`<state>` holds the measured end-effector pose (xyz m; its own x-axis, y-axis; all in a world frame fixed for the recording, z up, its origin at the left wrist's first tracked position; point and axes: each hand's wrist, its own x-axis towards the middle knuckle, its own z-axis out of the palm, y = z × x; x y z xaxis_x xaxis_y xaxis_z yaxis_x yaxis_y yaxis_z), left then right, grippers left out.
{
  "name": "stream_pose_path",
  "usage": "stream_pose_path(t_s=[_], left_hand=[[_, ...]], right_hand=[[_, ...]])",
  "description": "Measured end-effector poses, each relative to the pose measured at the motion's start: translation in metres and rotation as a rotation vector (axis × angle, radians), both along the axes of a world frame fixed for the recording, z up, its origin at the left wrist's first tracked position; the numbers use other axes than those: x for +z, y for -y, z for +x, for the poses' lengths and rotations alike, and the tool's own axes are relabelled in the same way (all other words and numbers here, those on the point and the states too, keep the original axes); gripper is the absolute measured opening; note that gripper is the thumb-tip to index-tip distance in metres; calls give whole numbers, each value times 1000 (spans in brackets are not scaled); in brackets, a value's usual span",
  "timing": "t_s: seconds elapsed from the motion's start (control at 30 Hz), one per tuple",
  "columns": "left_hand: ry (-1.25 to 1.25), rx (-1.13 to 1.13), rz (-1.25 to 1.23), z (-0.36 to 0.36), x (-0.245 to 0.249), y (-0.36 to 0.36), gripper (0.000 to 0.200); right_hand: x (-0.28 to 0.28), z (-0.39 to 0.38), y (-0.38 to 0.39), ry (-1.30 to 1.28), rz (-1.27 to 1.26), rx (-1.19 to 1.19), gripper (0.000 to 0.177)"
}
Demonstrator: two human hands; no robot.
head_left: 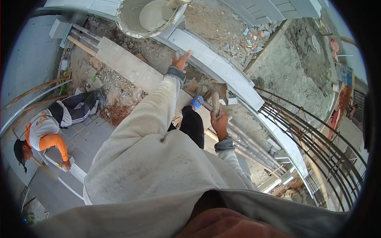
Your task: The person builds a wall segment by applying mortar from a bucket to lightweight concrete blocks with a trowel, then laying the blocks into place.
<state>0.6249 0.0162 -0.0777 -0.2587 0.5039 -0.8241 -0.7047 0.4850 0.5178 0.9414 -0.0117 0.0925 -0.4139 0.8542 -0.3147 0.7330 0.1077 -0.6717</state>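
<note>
My left hand (181, 62) reaches forward with its fingers apart and nothing held in them. Its fingertips are right at the near edge of a low wall of pale grey blocks (216, 65). Lower and to the right, my right hand (219, 123) is wrapped round the wooden handle of a trowel (215, 102). The trowel's dull, mortar-stained blade points toward the wall. A bucket (126, 29) stands at the wall's upper left end, holding wet grey mortar (152, 16) and a tool whose handle sticks out over the rim.
Under me lies a plank (127, 63) above rubble, with metal pipes (258, 148) to the right. Bent rebar (317, 139) arches beyond the wall. At left, a co-worker in orange sleeves (57, 144) bends over a pale block (75, 168). My blue sandal (197, 103) shows below.
</note>
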Motion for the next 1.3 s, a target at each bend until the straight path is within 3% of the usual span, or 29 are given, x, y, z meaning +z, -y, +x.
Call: stream_pose_path(t_s=[0.03,0.07,0.1,0.17,0.3,0.47,0.5,0.57,0.63,0.67,0.73,0.8,0.87,0.97,1.07,1.1,1.2,1.23,1.3], left_hand=[[145,-30,-24,-16,-7,28,70],[117,-8,-33,-17,22,60,66],[93,0,-58,-23,37,98,65],[1,51,-140,-45,47,188,64],[-232,359,-429,-57,81,396,63],[-615,728,-927,-56,140,574,63],[-712,720,-1055,-58,155,601,63],[-924,476,-1414,-55,193,636,63],[-1032,-30,-1820,-47,246,651,64],[-1041,-61,-1906,-45,261,661,65],[-836,1439,-1258,-80,194,781,83],[-804,1497,-1191,-89,244,797,100],[-997,1445,-1404,-91,271,823,88],[-1064,1535,-1347,-96,286,870,84],[-956,1506,-1359,-94,319,884,83],[-1011,1463,-1448,-94,327,881,82],[-1020,1434,-1525,-92,319,909,79],[-1133,1451,-1530,-92,318,914,72],[-1172,1536,-1447,-96,314,925,67]], right_hand=[[9,19,11,139,-57,37,44],[5,40,25,232,-48,27,42],[14,55,32,360,-210,37,41],[-3,100,55,469,-298,102,44],[-38,146,36,511,-370,483,45],[-23,98,-24,433,-389,707,38],[-20,82,-33,367,-381,752,37],[-23,45,-48,178,-370,852,35],[-17,6,-57,61,-421,870,32],[26,-27,-43,87,-495,801,28],[109,-93,-11,136,-637,652,21],[120,-119,-5,155,-502,748,18],[105,-134,-10,212,-394,815,18],[126,-163,11,244,-357,846,18],[123,-171,22,190,-521,792,18],[125,-173,25,198,-473,832,17],[134,-177,35,242,-364,910,17],[136,-177,35,274,-353,915,17],[135,-177,38,314,-331,919,18]])
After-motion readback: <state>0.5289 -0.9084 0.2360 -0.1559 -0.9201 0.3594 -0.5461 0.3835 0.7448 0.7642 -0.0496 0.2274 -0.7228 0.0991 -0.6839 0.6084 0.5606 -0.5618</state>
